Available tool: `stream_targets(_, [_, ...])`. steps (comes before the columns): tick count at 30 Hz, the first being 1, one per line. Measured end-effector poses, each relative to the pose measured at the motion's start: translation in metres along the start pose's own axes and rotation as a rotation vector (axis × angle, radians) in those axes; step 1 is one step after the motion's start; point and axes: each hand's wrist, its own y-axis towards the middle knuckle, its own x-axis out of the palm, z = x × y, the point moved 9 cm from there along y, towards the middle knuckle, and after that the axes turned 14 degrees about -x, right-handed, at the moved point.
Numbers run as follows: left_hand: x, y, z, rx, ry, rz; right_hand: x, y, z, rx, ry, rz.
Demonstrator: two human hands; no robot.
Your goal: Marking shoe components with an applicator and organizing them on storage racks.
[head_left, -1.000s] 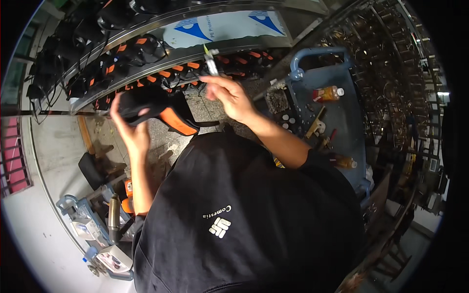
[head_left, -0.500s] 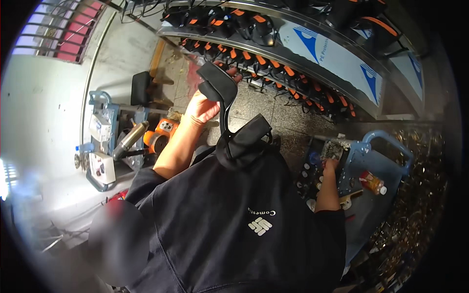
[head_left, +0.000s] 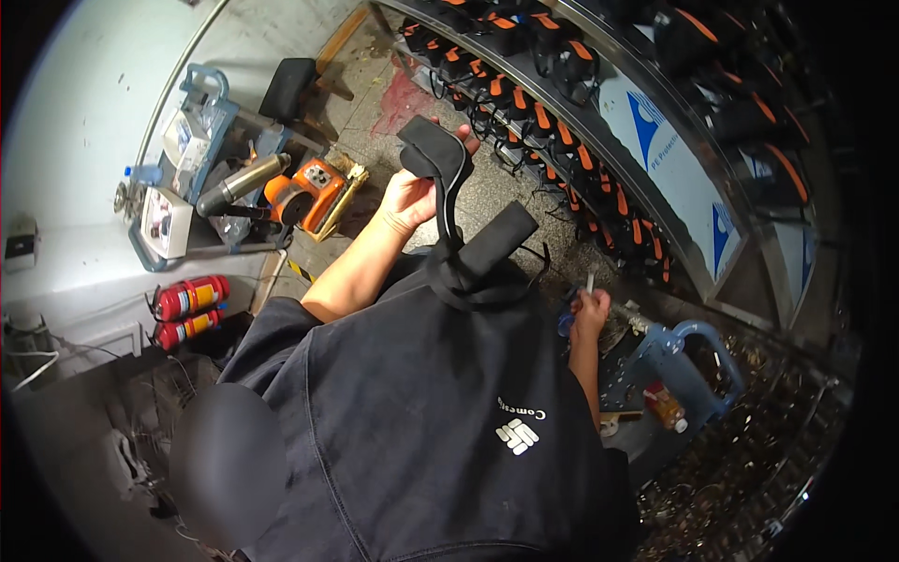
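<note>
My left hand [head_left: 412, 194] is raised in front of my body. It grips a black, soft-looking piece with a bent wide flap [head_left: 433, 150] and a narrow band running down from it. The fingertips show past the flap's far edge. Toward my chest a second wide black flap [head_left: 506, 242] sticks out, seemingly part of the same piece; its joint with the band is hard to make out against my black sweatshirt [head_left: 421, 403]. Off to the right, my right hand [head_left: 590, 314] is closed round a short pale stick [head_left: 590, 283], whose lower end is hidden.
On the right stands a blue cart [head_left: 716, 361] with a drink bottle [head_left: 664, 406]. Metal racks [head_left: 688, 178] hold rows of black items with orange parts. At left are an orange machine [head_left: 314, 192], a blue stand [head_left: 211, 140], a dark stool [head_left: 288, 89] and red fire extinguishers [head_left: 192, 298].
My right hand has lifted away from the tray on the blue cart and moved forward and left, holding the pale stick. My left hand still grips the black piece. The view has turned.
</note>
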Motion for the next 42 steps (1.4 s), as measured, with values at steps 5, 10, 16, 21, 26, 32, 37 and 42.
stream_targets(5, [0.021, -0.027, 0.041, 0.105, 0.098, -0.097, 0.164, -0.055, -0.215, -0.418, 0.363, -0.439])
stream_targets(10, [0.046, -0.041, 0.071, 0.139, 0.195, -0.092, 0.269, -0.158, -0.348, -0.710, 0.423, -0.787])
stream_targets(16, [0.085, -0.051, 0.097, 0.177, 0.382, -0.043, 0.331, -0.219, -0.383, -0.824, 0.164, -0.966])
stream_targets(21, [0.098, -0.055, 0.110, 0.185, 0.507, -0.004, 0.346, -0.235, -0.386, -0.938, 0.020, -1.022])
stream_targets(26, [0.103, -0.054, 0.113, 0.149, 0.568, 0.010, 0.349, -0.241, -0.387, -0.986, -0.052, -0.990])
stream_targets(32, [0.112, -0.047, 0.109, 0.105, 0.633, -0.012, 0.345, -0.244, -0.394, -1.047, -0.112, -0.911])
stream_targets(37, [0.106, -0.041, 0.106, 0.093, 0.643, 0.008, 0.341, -0.253, -0.407, -1.141, -0.234, -0.880])
stream_targets(42, [0.112, -0.036, 0.101, 0.094, 0.655, 0.062, 0.336, -0.251, -0.409, -1.158, -0.268, -0.855])
